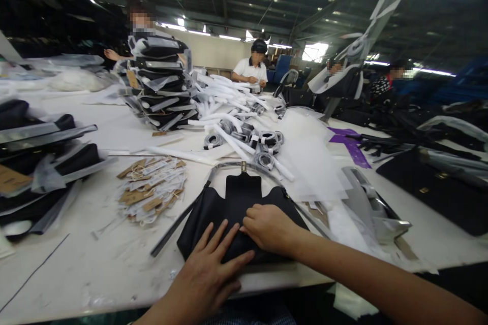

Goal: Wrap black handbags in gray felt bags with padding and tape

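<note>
A black handbag (236, 198) lies flat on the white table (95, 264) right in front of me, its flap with a gold clasp pointing away and its wrapped handle arched beyond it. My left hand (208, 274) rests on the bag's near part with fingers stretched out and spread. My right hand (269, 227) sits on the bag's middle, knuckles up, fingers curled under against the leather. What the curled fingers grip is hidden.
A heap of paper hang tags (152, 190) lies left of the bag. Wrapped bags are stacked at the left edge (34, 167) and farther back (160, 86). White wrapped straps (236, 111) and clear plastic sheets (316, 157) lie beyond. Several other people work at the far side.
</note>
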Demonstrator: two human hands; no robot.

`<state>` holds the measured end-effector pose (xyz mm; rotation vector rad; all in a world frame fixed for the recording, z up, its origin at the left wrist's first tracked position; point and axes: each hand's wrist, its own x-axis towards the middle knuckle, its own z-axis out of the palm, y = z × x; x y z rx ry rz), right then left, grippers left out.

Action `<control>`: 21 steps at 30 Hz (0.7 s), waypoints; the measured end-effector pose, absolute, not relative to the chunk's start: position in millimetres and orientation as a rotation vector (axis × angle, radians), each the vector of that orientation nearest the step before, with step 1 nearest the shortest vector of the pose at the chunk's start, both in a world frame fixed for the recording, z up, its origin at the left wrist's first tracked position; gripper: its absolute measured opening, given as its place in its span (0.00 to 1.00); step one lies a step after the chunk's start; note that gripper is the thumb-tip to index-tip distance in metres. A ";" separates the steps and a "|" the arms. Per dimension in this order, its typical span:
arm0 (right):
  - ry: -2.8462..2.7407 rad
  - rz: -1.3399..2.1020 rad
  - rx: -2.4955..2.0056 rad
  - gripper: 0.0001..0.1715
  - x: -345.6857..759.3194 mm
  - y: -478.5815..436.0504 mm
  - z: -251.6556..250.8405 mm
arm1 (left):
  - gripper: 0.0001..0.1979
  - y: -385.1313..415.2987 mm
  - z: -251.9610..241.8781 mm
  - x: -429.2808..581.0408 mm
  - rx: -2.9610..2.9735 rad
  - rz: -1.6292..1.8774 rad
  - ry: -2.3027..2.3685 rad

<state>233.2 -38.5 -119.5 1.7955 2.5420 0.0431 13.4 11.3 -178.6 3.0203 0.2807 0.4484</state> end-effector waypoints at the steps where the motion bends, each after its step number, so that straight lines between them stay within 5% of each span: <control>1: 2.509 0.029 1.833 0.14 231.0 -37.5 -121.5 | 0.40 11.4 -179.4 13.3 3.015 0.449 0.279; 9: 2.292 -0.347 2.284 0.26 235.5 -48.8 -109.6 | 0.42 13.6 -179.2 14.3 3.027 0.446 0.273; 12: 2.472 -0.138 2.310 0.18 251.4 -69.9 -120.0 | 0.42 13.5 -180.1 14.5 3.042 0.483 0.263; 15: 2.585 0.009 2.142 0.31 263.9 -87.8 -141.7 | 0.44 14.0 -184.9 16.5 3.089 0.522 0.246; 21: 2.583 -0.094 2.131 0.33 266.2 -92.9 -152.2 | 0.36 33.6 -195.5 34.5 3.277 0.738 -0.022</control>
